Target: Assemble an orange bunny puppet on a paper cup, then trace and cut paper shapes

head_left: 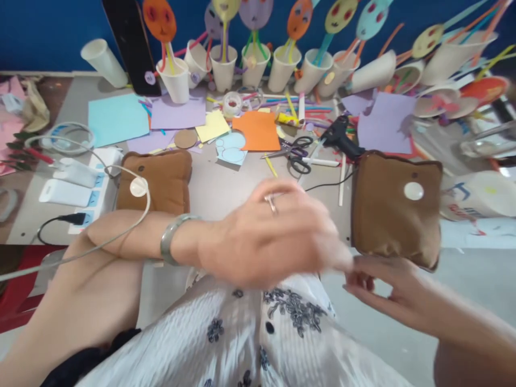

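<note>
My left hand, with a ring and a metal bracelet, reaches across my lap to the right and is smeared by motion. Its fingertips meet my right hand, whose fingers curl at the lower edge of a brown padded pouch bearing a white disc. That pouch hangs over the table's front edge. A second brown pouch lies on the table to the left, with a grey cable across it.
Coloured paper sheets, scissors, a black glue gun and straws litter the grey table. A row of paper cups with paper-face sticks lines the back. A white power strip lies left.
</note>
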A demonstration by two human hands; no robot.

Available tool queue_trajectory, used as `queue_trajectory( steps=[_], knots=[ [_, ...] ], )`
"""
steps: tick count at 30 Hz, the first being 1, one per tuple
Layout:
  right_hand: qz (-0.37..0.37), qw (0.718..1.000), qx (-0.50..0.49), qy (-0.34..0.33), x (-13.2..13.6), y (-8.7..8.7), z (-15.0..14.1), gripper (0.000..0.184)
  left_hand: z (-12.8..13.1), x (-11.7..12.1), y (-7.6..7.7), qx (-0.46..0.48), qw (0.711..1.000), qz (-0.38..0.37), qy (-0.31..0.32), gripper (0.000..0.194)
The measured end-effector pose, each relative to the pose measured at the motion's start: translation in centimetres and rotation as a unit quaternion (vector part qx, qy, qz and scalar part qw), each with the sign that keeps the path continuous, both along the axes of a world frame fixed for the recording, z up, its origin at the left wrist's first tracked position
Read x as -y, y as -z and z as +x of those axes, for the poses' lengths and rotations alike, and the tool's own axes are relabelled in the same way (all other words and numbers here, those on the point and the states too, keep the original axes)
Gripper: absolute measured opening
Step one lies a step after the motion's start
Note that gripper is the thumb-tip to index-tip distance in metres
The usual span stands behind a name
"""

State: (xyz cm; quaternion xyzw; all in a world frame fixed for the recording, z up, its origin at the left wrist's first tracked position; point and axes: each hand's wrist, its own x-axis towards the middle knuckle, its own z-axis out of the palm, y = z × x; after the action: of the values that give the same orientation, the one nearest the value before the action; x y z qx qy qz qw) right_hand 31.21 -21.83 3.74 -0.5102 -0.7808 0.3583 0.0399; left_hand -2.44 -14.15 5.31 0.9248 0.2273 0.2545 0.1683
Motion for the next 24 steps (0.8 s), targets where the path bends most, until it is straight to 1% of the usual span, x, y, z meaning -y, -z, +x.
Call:
queue_trajectory(
  steps=[1, 2, 3, 5, 7, 8, 10, 11, 15, 17, 20, 22, 24],
  knots=[
    [0.019, 1.000, -0.010, -0.004, -1.2, -0.2, -0.2, 0.020, 0.9, -1.2, -0.4, -0.008, 0.999, 0.020, 0.026, 0.032],
    [0.040, 0.999, -0.004, -0.017, -2.6, -0.4, -0.4, 0.021, 1.6, -2.2, -0.5, -0.050, 0.998, 0.022, 0.024, 0.031],
    [0.064, 0.997, 0.026, -0.021, -4.0, -0.6, -0.8, 0.020, 2.1, -2.8, -0.3, -0.100, 0.994, 0.020, 0.035, 0.026],
    [0.101, 0.991, 0.080, -0.043, -7.0, -0.9, -1.7, 0.019, 2.7, -3.3, 0.5, -0.202, 0.978, -0.007, 0.054, 0.015],
    [0.136, 0.980, 0.125, -0.074, -10.0, -0.9, -2.6, 0.024, 2.9, -3.5, 1.3, -0.256, 0.964, -0.034, 0.060, 0.010],
    [0.162, 0.972, 0.146, -0.091, -11.6, -0.8, -3.0, 0.025, 2.9, -3.6, 1.4, -0.269, 0.961, -0.042, 0.053, 0.013],
    [0.207, 0.958, 0.180, -0.088, -14.5, -0.5, -3.8, 0.026, 2.9, -4.1, 1.4, -0.289, 0.955, -0.054, 0.031, 0.024],
    [0.217, 0.953, 0.193, -0.085, -15.9, -0.3, -4.2, 0.025, 2.9, -4.5, 1.2, -0.306, 0.950, -0.063, 0.016, 0.028],
    [0.214, 0.942, 0.255, -0.041, -20.6, 0.3, -5.9, 0.021, 2.7, -6.4, 0.5, -0.363, 0.924, -0.100, -0.062, 0.037],
    [0.217, 0.938, 0.268, -0.028, -22.3, 0.6, -6.9, 0.020, 2.5, -7.1, 0.7, -0.359, 0.922, -0.106, -0.096, 0.042],
    [0.228, 0.937, 0.262, -0.032, -23.9, 1.1, -8.1, 0.018, 2.4, -7.9, 1.6, -0.339, 0.925, -0.106, -0.134, 0.046],
    [0.230, 0.941, 0.245, -0.039, -24.4, 1.6, -8.7, 0.017, 2.3, -8.4, 2.3, -0.332, 0.927, -0.098, -0.142, 0.048],
    [0.238, 0.945, 0.222, -0.039, -24.6, 2.3, -9.1, 0.019, 2.1, -8.8, 2.8, -0.327, 0.931, -0.087, -0.134, 0.050]
  ],
)
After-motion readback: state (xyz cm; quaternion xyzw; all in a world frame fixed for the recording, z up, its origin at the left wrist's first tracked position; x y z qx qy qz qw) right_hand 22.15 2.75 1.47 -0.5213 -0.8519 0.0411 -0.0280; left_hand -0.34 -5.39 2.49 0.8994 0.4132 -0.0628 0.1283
